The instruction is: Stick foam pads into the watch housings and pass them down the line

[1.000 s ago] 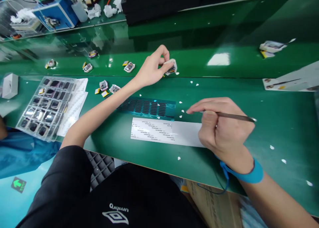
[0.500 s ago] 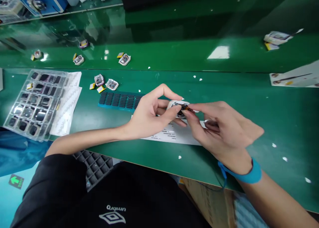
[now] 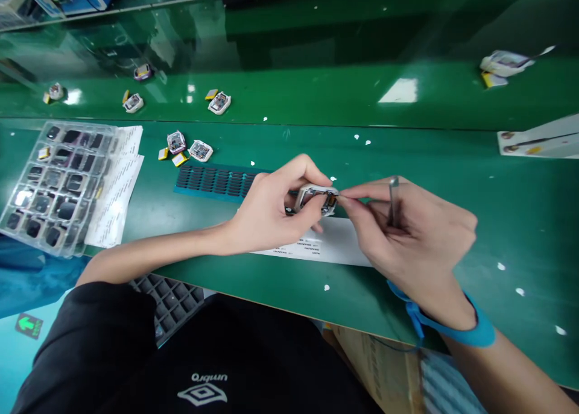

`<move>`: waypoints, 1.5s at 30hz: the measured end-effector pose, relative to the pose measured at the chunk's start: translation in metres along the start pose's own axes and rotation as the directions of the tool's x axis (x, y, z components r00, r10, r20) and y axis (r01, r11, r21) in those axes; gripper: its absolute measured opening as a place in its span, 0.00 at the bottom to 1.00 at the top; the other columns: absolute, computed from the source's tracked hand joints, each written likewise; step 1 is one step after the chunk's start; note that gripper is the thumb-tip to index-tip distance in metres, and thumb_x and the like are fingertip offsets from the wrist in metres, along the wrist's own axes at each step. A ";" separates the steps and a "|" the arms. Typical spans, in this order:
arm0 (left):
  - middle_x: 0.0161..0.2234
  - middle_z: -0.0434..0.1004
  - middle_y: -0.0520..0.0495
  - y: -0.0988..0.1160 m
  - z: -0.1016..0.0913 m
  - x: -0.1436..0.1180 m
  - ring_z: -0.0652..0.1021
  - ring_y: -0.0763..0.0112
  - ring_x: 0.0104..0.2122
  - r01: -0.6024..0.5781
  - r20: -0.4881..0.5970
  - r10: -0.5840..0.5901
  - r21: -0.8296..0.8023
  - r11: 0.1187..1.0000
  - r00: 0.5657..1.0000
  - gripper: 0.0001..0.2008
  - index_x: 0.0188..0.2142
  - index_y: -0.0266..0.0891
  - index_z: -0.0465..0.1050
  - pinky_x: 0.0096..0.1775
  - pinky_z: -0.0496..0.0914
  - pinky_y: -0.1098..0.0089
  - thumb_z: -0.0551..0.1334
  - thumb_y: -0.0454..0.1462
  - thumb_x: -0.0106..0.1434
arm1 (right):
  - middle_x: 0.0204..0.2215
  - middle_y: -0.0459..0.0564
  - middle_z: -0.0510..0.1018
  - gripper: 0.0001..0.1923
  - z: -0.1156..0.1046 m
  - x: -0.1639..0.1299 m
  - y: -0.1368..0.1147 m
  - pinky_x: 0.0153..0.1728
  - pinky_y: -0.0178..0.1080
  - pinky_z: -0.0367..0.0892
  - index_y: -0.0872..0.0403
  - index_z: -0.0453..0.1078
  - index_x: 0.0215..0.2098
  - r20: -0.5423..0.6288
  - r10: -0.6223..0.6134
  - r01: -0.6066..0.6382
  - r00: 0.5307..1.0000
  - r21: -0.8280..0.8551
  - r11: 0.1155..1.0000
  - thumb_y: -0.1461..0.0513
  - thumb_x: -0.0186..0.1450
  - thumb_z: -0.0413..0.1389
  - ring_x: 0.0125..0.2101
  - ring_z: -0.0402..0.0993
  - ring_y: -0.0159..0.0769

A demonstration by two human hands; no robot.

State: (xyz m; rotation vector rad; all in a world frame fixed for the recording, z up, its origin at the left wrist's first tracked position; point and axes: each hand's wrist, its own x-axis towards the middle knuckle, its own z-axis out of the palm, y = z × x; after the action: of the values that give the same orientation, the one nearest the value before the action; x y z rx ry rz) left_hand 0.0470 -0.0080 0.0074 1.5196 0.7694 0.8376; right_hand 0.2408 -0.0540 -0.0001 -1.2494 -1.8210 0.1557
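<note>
My left hand [image 3: 280, 212] is closed around a white watch case [image 3: 310, 192], thumb pressed on its open side, where dark and orange-brown inner parts show. The case is tilted above the table. My right hand [image 3: 402, 227] pinches at the right edge of the case with thumb and forefinger. Whatever lies between those fingertips is too small to make out. A slim metal tool [image 3: 394, 202] is tucked in the curled fingers of that hand and points up. Below both hands lies a white printed sheet [image 3: 344, 242].
Left of my hands lies a blue strip with dark pieces [image 3: 212, 181]. Opened watch cases [image 3: 200, 150] with yellow batteries [image 3: 180, 159] lie behind it. A clear compartment tray [image 3: 58, 188] and paper sheets [image 3: 115, 203] are at far left. A white bracket [image 3: 543, 138] stands at right.
The watch case has turned to a steeper tilt in my left hand. My right hand's metal tool has swung upright, and its fingertips have drawn back slightly to the case's edge.
</note>
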 end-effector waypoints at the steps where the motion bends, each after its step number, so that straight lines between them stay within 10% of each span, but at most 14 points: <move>1: 0.32 0.76 0.55 0.001 -0.002 0.001 0.85 0.74 0.25 0.031 0.061 -0.031 -0.002 1.000 0.998 0.05 0.42 0.39 0.70 0.21 0.74 0.80 0.61 0.31 0.68 | 0.31 0.43 0.83 0.10 0.000 0.000 0.001 0.20 0.38 0.62 0.46 0.75 0.42 0.004 -0.033 0.033 0.999 0.001 0.999 0.68 0.69 0.65 0.21 0.72 0.30; 10: 0.29 0.79 0.55 0.009 -0.006 0.009 0.85 0.74 0.24 0.314 0.259 -0.250 -0.245 0.917 0.933 0.05 0.42 0.36 0.74 0.30 0.81 0.77 0.61 0.29 0.68 | 0.36 0.47 0.85 0.11 -0.001 0.002 0.007 0.22 0.39 0.67 0.47 0.76 0.41 -0.029 -0.168 0.165 0.985 -0.066 0.984 0.71 0.68 0.63 0.31 0.82 0.37; 30: 0.22 0.76 0.57 0.000 -0.011 0.007 0.77 0.77 0.14 0.182 0.076 -0.175 -0.098 0.978 0.982 0.06 0.42 0.38 0.74 0.15 0.68 0.77 0.63 0.30 0.66 | 0.38 0.43 0.88 0.26 -0.004 -0.004 0.012 0.21 0.37 0.69 0.44 0.76 0.59 0.063 -0.081 0.092 0.995 -0.199 0.976 0.71 0.67 0.62 0.22 0.80 0.32; 36: 0.23 0.77 0.59 -0.004 -0.010 0.006 0.69 0.82 0.10 0.214 0.060 -0.207 -0.157 0.964 0.977 0.11 0.41 0.42 0.65 0.10 0.59 0.79 0.64 0.28 0.63 | 0.49 0.45 0.87 0.23 -0.004 -0.006 0.015 0.20 0.34 0.71 0.45 0.76 0.58 0.123 -0.229 0.250 0.966 -0.204 0.946 0.72 0.69 0.61 0.39 0.88 0.39; 45: 0.18 0.68 0.61 -0.010 -0.006 0.006 0.64 0.83 0.16 0.152 0.009 -0.152 -0.102 0.983 0.988 0.11 0.37 0.42 0.64 0.16 0.57 0.78 0.64 0.28 0.58 | 0.50 0.44 0.87 0.28 -0.004 -0.018 0.025 0.27 0.35 0.76 0.44 0.73 0.62 0.148 -0.272 0.301 0.951 -0.244 0.922 0.73 0.69 0.56 0.38 0.87 0.38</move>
State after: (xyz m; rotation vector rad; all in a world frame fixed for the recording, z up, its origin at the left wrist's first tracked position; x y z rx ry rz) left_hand 0.0449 0.0016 -0.0015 1.3523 0.8183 0.7509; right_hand 0.2629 -0.0579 -0.0224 -1.1515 -2.1540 -0.1912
